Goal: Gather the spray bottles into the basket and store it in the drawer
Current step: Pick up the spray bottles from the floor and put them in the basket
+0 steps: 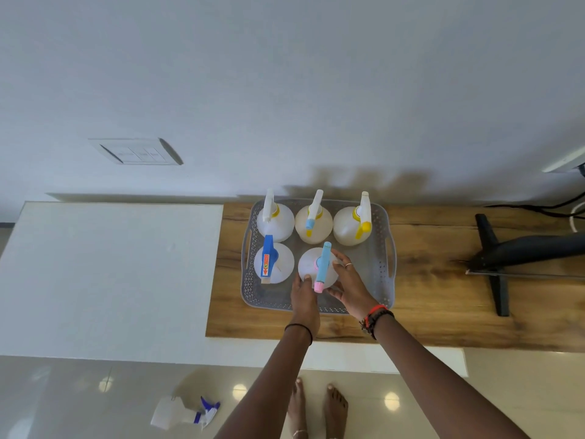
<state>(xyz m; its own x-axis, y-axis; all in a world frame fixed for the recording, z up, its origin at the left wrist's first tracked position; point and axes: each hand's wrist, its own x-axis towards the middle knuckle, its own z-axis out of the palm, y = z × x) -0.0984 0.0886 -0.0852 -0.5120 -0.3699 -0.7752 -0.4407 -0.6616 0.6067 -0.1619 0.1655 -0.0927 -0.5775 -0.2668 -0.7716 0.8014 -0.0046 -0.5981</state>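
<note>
A grey perforated basket [378, 248] stands on a wooden top. Several white spray bottles stand upright in it. Three are in the back row: one with a white trigger [274, 221], one with a blue-and-yellow nozzle [313, 224], one with a yellow nozzle [351, 229]. At front left stands a bottle with a blue trigger [273, 263]. Beside it, the bottle with a light-blue and pink trigger [311, 267] is held from both sides by my left hand [304, 299] and my right hand [349, 282]. Another spray bottle [182, 411] with a blue-and-white trigger lies on the floor at lower left.
The wooden top [427, 296] sits beside a white counter [110, 274]. A black stand [497, 264] rests on the wood to the right, with cables behind it. A switch plate [136, 152] is on the wall. My bare feet are on the glossy floor below.
</note>
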